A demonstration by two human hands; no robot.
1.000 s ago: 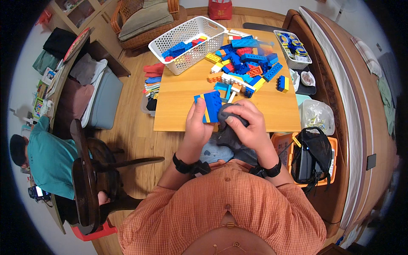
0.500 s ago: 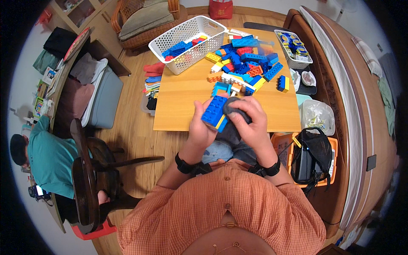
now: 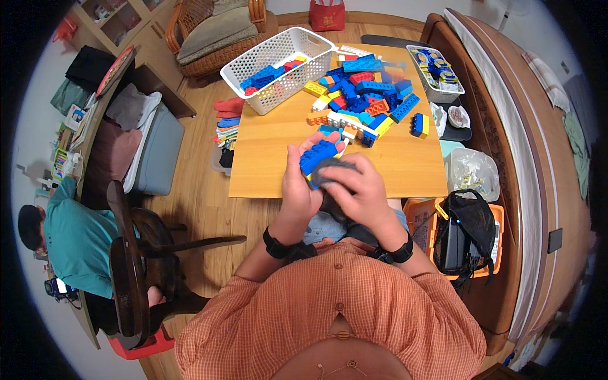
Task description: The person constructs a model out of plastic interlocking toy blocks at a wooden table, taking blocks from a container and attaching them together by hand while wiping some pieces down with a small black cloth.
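Observation:
My left hand [image 3: 300,190] is closed around a blue toy brick [image 3: 318,156] with round studs, which has a bit of yellow at its lower edge. In my right hand [image 3: 362,193] a dark grey cloth [image 3: 339,174] is bunched up and pressed against the brick's near right side. Both hands are over the near edge of the wooden table [image 3: 266,152]. Beyond them lies a heap of blue, red, yellow, orange and white bricks [image 3: 364,95]. A blue and yellow brick stack [image 3: 419,125] stands apart on the right.
A white perforated basket [image 3: 278,92] with several bricks stands at the table's back left. Along the right are a bin of packets [image 3: 437,76], a clear plastic tub [image 3: 474,174] and an orange crate [image 3: 497,250]. A person in teal [image 3: 82,237] sits at the left beside a dark wooden chair [image 3: 120,272].
My right hand has moved slightly left and down, and the cloth now covers more of the brick's side. The brick has tilted in my left hand.

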